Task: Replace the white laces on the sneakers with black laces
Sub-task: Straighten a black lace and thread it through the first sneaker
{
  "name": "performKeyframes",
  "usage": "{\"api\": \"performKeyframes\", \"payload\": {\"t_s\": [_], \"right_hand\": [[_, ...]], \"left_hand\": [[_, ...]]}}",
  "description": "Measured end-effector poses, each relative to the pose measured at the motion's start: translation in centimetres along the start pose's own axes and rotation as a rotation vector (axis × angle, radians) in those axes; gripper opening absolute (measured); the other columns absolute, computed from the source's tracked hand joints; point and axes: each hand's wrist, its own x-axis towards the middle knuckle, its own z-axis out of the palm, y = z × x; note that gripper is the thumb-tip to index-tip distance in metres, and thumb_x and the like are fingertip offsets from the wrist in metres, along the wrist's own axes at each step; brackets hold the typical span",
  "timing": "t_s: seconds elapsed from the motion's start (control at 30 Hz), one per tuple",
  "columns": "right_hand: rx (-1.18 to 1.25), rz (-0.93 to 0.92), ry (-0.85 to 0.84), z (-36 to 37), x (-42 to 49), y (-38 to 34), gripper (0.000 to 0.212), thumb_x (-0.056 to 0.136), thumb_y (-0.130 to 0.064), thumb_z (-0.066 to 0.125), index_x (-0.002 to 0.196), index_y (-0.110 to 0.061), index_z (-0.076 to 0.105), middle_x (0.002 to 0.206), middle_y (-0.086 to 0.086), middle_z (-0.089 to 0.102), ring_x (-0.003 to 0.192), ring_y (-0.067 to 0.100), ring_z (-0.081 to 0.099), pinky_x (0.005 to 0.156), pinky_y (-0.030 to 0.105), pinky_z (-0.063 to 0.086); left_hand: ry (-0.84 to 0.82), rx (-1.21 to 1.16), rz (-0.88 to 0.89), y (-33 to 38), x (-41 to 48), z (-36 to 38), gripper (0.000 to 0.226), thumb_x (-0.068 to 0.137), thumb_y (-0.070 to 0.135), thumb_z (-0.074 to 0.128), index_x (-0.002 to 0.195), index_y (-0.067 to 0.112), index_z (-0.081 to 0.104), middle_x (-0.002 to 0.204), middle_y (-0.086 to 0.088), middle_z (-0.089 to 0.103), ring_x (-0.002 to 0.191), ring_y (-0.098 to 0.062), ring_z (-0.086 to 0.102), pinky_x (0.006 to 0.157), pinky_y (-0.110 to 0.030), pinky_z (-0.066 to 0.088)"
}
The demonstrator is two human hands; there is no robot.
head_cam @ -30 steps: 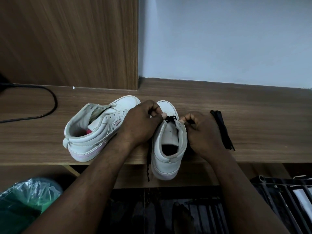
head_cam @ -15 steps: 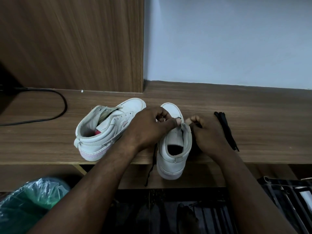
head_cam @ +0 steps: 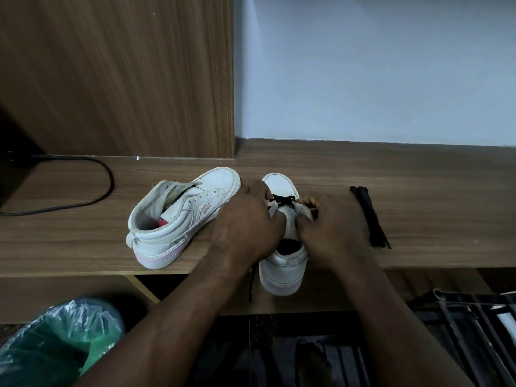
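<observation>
Sneaker [head_cam: 282, 263] at desk [head_cam: 418, 174] edge, lace [head_cam: 283, 199] across its front eyelets. Left hand [head_cam: 245, 224] pinches lace; right hand [head_cam: 335, 224] pinches its eyelet flap. Second sneaker [head_cam: 178, 219] sits left, spare lace [head_cam: 368, 216] right.

The bench [head_cam: 418, 174] in front of me is brown wood. Behind it on my left stands a tall wood panel [head_cam: 117, 74], and next to that is a pale blue wall [head_cam: 377, 65]. A black cable [head_cam: 111, 180] makes a loop on the bench, far to the left. Down low on my left is a green plastic bag [head_cam: 55, 339]. Down low on my right is a dark rack [head_cam: 474, 317].
</observation>
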Motion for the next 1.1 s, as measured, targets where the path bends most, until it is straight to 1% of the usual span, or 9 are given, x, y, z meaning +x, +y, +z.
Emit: {"api": "performKeyframes", "payload": {"t_s": [0.2, 0.3, 0.47, 0.57, 0.63, 0.73, 0.83, 0.97, 1.1], "right_hand": [[-0.029, -0.036, -0.012, -0.7, -0.2, -0.3, 0.032, 0.090, -0.017, 0.063, 0.120, -0.025, 0.074, 0.103, -0.006, 0.074, 0.086, 0.003, 0.054, 0.066, 0.003, 0.027], [-0.002, -0.022, -0.018, -0.8, -0.1, -0.1, 0.034, 0.091, -0.013, 0.062, 0.121, -0.023, 0.074, 0.106, -0.005, 0.075, 0.088, 0.003, 0.056, 0.068, 0.000, 0.027], [0.031, 0.011, 0.021, -0.4, -0.4, -0.1, 0.048, 0.086, -0.010, 0.062, 0.131, -0.026, 0.066, 0.112, -0.008, 0.073, 0.089, 0.005, 0.058, 0.066, 0.000, 0.027], [0.002, -0.018, -0.016, -0.1, -0.1, 0.0, 0.049, 0.087, -0.009, 0.062, 0.133, -0.027, 0.068, 0.123, -0.004, 0.070, 0.104, 0.014, 0.064, 0.070, -0.001, 0.025], [0.015, -0.029, -0.026, 0.0, 0.1, 0.1, 0.047, 0.088, -0.008, 0.062, 0.131, -0.025, 0.070, 0.125, -0.003, 0.070, 0.106, 0.012, 0.063, 0.071, -0.002, 0.025], [0.038, -0.037, -0.021, 0.2, 0.1, 0.1, 0.045, 0.089, -0.009, 0.062, 0.130, -0.025, 0.070, 0.123, -0.004, 0.069, 0.098, 0.002, 0.055, 0.070, -0.002, 0.028], [0.071, -0.028, -0.020, 0.3, 0.0, 0.3, 0.043, 0.090, -0.011, 0.062, 0.129, -0.025, 0.070, 0.121, -0.006, 0.070, 0.099, 0.004, 0.059, 0.073, 0.003, 0.033], [0.093, -0.043, 0.003, 0.1, 0.0, 0.2, 0.037, 0.088, -0.012, 0.065, 0.122, -0.025, 0.072, 0.111, -0.009, 0.073, 0.090, 0.000, 0.057, 0.072, 0.002, 0.033], [0.078, -0.044, 0.010, 0.1, 0.0, 0.3, 0.037, 0.088, -0.014, 0.066, 0.122, -0.024, 0.074, 0.113, -0.006, 0.074, 0.097, 0.005, 0.062, 0.075, 0.000, 0.030]], "left_hand": [[-0.035, -0.019, 0.025, 0.4, -0.1, -0.8, 0.051, 0.080, 0.037, 0.045, 0.126, 0.031, 0.066, 0.113, -0.003, 0.065, 0.107, -0.024, 0.061, 0.090, -0.037, 0.049], [-0.074, -0.012, 0.065, 0.4, 0.1, -1.2, 0.045, 0.086, 0.032, 0.049, 0.127, 0.031, 0.067, 0.115, -0.005, 0.065, 0.110, -0.025, 0.060, 0.094, -0.040, 0.049], [-0.068, 0.014, 0.120, 0.1, 0.0, -1.1, 0.034, 0.093, 0.022, 0.057, 0.122, 0.033, 0.070, 0.099, 0.004, 0.052, 0.102, -0.023, 0.059, 0.085, -0.035, 0.046], [-0.068, 0.024, 0.127, 0.0, 0.2, -1.0, 0.034, 0.094, 0.023, 0.056, 0.124, 0.034, 0.069, 0.099, 0.004, 0.051, 0.100, -0.022, 0.059, 0.081, -0.033, 0.044], [-0.061, 0.032, 0.129, 0.0, 0.2, -1.0, 0.034, 0.095, 0.024, 0.056, 0.124, 0.034, 0.069, 0.098, 0.004, 0.050, 0.099, -0.022, 0.059, 0.078, -0.032, 0.042], [-0.056, 0.024, 0.119, -0.1, -0.2, -1.3, 0.037, 0.092, 0.027, 0.057, 0.127, 0.035, 0.067, 0.106, 0.001, 0.058, 0.103, -0.021, 0.060, 0.081, -0.031, 0.044], [-0.063, 0.022, 0.153, 0.2, -0.4, -2.1, 0.044, 0.088, 0.033, 0.063, 0.132, 0.037, 0.059, 0.115, 0.004, 0.058, 0.102, -0.020, 0.062, 0.082, -0.034, 0.049], [-0.158, 0.096, 0.227, 0.9, -0.9, -2.8, 0.037, 0.079, 0.050, 0.070, 0.111, 0.041, 0.054, 0.106, 0.008, 0.043, 0.083, -0.015, 0.056, 0.069, -0.031, 0.044], [-0.196, 0.198, 0.185, 1.3, -1.0, -2.7, 0.041, 0.072, 0.060, 0.074, 0.100, 0.035, 0.058, 0.108, 0.002, 0.041, 0.082, -0.019, 0.056, 0.073, -0.034, 0.050]]}}
